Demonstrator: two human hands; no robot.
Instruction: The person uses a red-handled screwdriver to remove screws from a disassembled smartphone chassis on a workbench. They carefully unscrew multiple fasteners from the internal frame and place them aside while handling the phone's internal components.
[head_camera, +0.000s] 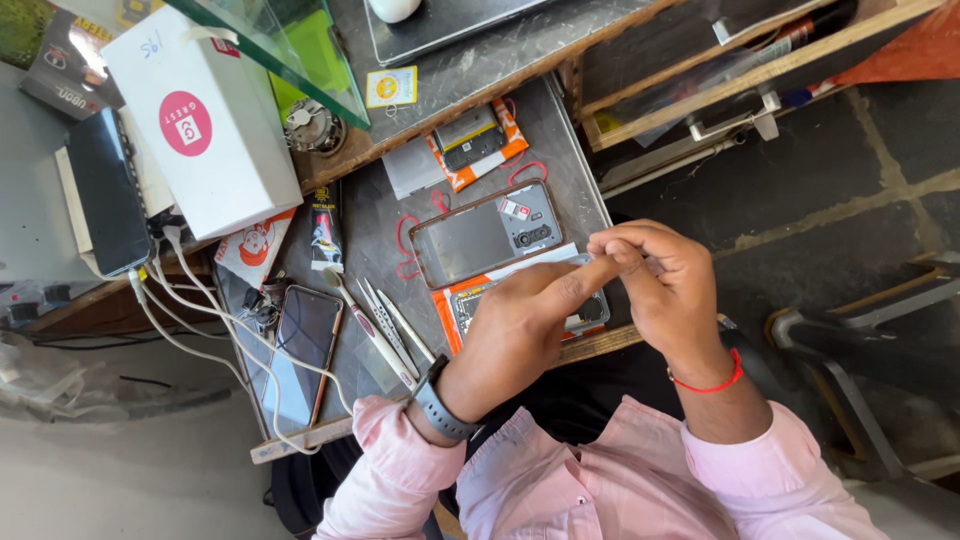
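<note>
Grey worktop, cluttered. Left hand: forefinger stretched out, tip meeting the right hand's fingertips, other fingers curled under; grey watch at the wrist. Right hand: fingertips pressed together in a pinch; what they pinch is too small to tell; red thread at the wrist. Both hands hang above an opened phone body on orange backing, near edge of worktop. Just beyond: phone shell, back up. Left of hands: tweezers, brush, dark phone, white cables, white box.
</note>
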